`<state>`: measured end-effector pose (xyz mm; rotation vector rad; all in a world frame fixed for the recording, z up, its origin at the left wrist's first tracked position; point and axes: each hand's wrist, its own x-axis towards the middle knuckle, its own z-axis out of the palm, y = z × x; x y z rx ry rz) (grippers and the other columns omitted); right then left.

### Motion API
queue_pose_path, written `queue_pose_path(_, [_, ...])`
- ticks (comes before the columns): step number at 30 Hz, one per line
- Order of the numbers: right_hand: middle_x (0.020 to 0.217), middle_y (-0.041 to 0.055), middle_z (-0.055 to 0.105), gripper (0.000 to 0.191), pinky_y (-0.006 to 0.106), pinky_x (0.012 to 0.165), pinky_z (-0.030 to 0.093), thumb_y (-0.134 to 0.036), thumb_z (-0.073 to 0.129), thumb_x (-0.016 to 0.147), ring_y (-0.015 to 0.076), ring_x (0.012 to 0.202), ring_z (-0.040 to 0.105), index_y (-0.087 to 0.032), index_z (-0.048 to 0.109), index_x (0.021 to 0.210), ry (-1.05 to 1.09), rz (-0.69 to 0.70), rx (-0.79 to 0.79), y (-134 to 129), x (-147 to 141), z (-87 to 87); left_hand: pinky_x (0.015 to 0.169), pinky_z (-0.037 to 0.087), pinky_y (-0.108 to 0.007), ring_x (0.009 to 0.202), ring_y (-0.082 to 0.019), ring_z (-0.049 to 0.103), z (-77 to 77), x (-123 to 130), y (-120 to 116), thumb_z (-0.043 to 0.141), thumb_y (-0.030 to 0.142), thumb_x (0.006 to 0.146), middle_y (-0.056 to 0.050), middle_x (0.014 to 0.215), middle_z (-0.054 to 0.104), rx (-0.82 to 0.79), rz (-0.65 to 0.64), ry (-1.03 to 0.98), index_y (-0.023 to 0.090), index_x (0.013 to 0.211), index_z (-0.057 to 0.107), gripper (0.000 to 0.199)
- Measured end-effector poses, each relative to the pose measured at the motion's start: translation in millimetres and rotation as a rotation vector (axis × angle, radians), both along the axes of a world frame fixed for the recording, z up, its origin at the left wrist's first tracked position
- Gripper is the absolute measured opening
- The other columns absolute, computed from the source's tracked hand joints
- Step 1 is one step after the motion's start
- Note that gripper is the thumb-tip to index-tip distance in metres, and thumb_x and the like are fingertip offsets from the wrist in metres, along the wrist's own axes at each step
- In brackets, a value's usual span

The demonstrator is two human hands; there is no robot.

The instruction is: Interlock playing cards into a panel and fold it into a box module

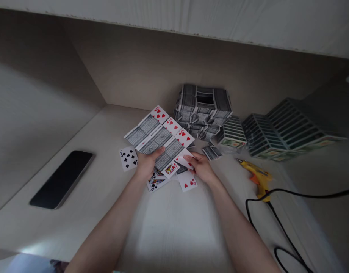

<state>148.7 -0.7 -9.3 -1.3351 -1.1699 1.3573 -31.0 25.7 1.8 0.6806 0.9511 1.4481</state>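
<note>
My left hand (148, 162) grips the lower left edge of a panel of joined playing cards (154, 134), its thumb on top. Patterned backs and red heart faces show on the panel, which is tilted above the table. At its lower right corner, my right hand (199, 165) pinches a heart card (185, 159). Under and beside the panel lie a spade card (129, 158), a four of hearts (187, 181) and a face card (157, 184). Behind stands a box-like structure built of cards (204, 108), with an opening in its top.
A black phone (62, 179) lies at the left. On the right are a yellow glue gun (258, 176) with a black cable (313, 196), a small card block (233, 132) and long card stacks (290, 127). Walls enclose the table (168, 235); a ledge (191, 22) hangs above.
</note>
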Motion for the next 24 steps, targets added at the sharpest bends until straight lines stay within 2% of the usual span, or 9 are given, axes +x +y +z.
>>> queue_pose_path(8, [0.044,-0.0067,0.044,0.035,0.021,0.031,0.025,-0.052,0.058,0.073,0.0061,0.032,0.033,-0.018,0.055,0.068,-0.065,-0.003,0.036,-3,-4,1.7,0.095,0.046,-0.041,0.107,-0.026,0.058,-0.8,6,-2,0.080,0.015,0.053,-0.009,0.116,0.063,-0.023,0.014,0.022,0.019,0.112,0.057,0.063])
queue_pose_path(11, [0.047,-0.0068,0.044,0.032,0.020,0.032,0.025,-0.051,0.057,0.075,0.0060,0.034,0.033,-0.018,0.055,0.074,-0.080,-0.004,0.063,-4,-6,0.2,0.096,0.045,-0.042,0.107,-0.026,0.058,-3.7,8,-2,0.080,0.017,0.054,-0.010,0.118,0.062,-0.006,0.016,0.073,0.018,0.111,0.059,0.061])
queue_pose_path(15, [0.054,-0.0069,0.048,0.031,0.019,0.033,0.026,-0.048,0.060,0.074,0.0059,0.038,0.036,-0.020,0.055,0.087,-0.028,0.025,0.058,-2,-4,3.7,0.096,0.044,-0.043,0.102,-0.025,0.060,-5.9,7,-2,0.080,0.020,0.054,-0.010,0.111,0.065,0.012,0.032,0.122,0.016,0.107,0.061,0.056])
queue_pose_path(17, [0.052,-0.0077,0.048,0.031,0.019,0.033,0.026,-0.047,0.063,0.072,0.0056,0.037,0.037,-0.020,0.054,0.085,0.024,0.071,0.028,-2,-1,7.3,0.095,0.045,-0.042,0.102,-0.025,0.061,-5.1,5,-1,0.080,0.020,0.053,-0.009,0.110,0.066,0.000,0.053,0.093,0.016,0.108,0.061,0.058])
queue_pose_path(20, [0.048,-0.0055,0.054,0.033,0.019,0.035,0.030,-0.049,0.065,0.070,0.0060,0.036,0.042,-0.018,0.052,0.070,0.092,0.146,-0.026,-1,2,10.5,0.092,0.047,-0.043,0.101,-0.025,0.061,-2.2,0,2,0.081,0.018,0.051,-0.009,0.109,0.066,-0.046,0.090,0.013,0.018,0.110,0.061,0.062])
queue_pose_path(24, [0.054,0.0005,0.065,0.037,0.020,0.036,0.035,-0.050,0.068,0.066,0.0071,0.035,0.048,-0.017,0.050,0.063,0.132,0.129,-0.067,-1,3,8.9,0.091,0.048,-0.042,0.102,-0.025,0.061,1.2,-5,4,0.081,0.015,0.051,-0.010,0.107,0.067,-0.033,0.054,-0.046,0.018,0.111,0.060,0.063])
